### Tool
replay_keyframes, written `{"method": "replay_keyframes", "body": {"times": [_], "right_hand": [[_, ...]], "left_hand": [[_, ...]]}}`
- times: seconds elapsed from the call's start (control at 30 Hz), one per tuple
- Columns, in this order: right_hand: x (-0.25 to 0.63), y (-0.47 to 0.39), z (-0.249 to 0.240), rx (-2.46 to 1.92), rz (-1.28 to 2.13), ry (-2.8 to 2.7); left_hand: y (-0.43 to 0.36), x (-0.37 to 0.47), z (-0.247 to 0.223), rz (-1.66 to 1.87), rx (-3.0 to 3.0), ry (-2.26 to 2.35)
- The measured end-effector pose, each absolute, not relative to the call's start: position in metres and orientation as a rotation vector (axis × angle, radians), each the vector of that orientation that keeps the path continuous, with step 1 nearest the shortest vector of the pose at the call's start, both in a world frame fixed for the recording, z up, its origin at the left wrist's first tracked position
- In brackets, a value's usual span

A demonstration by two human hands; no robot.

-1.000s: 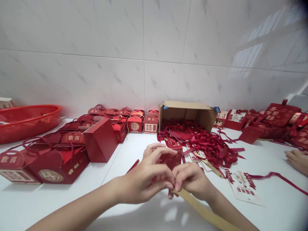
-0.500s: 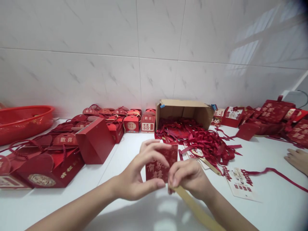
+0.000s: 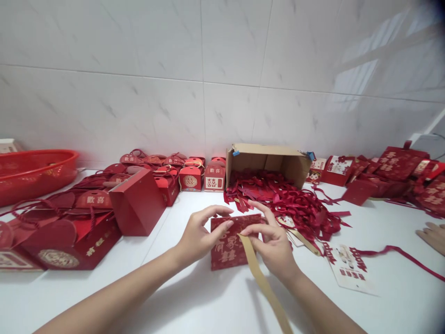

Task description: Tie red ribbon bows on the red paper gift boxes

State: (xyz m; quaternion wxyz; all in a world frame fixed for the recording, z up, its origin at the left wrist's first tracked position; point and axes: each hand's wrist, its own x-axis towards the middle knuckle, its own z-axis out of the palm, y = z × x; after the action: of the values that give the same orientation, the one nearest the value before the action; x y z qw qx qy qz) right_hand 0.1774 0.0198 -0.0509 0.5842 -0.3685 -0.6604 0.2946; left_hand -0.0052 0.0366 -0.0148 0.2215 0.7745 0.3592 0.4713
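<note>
My left hand (image 3: 200,236) grips a dark red gift box (image 3: 224,255) by its upper left, thumb in front and fingers over the top edge. Gold characters cover the side facing me. Pinched between my right thumb and forefinger is the end of a gold ribbon (image 3: 260,278), held against the front of the box near its top. The rest of this ribbon hangs down toward me. My right hand (image 3: 273,243) also has other fingers at the box's right side. How deep the box is cannot be made out.
A cardboard box (image 3: 269,149) on its side spills dark red ribbons (image 3: 302,208). Red candy boxes (image 3: 69,246) line the left, beside a red basin (image 3: 38,174). A printed card (image 3: 351,269) lies at right, near another person's hand (image 3: 433,236). More red boxes (image 3: 392,162) are behind.
The red box has turned to show its face more widely. My right hand has brought the gold ribbon's end up to the box front, and my left fingers have closed on the top edge.
</note>
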Motion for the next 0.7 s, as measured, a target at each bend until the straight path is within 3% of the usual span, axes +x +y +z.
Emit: {"method": "replay_keyframes", "body": {"times": [0.43,0.7], "right_hand": [[0.172,0.01,-0.053,-0.819,0.386,-1.514],[0.166,0.012,-0.062,-0.629,0.6,-1.421]], "left_hand": [[0.023,0.0,-0.015,1.274,2.156,0.824],[0.025,-0.004,-0.015,1.356,2.356,0.552]]}}
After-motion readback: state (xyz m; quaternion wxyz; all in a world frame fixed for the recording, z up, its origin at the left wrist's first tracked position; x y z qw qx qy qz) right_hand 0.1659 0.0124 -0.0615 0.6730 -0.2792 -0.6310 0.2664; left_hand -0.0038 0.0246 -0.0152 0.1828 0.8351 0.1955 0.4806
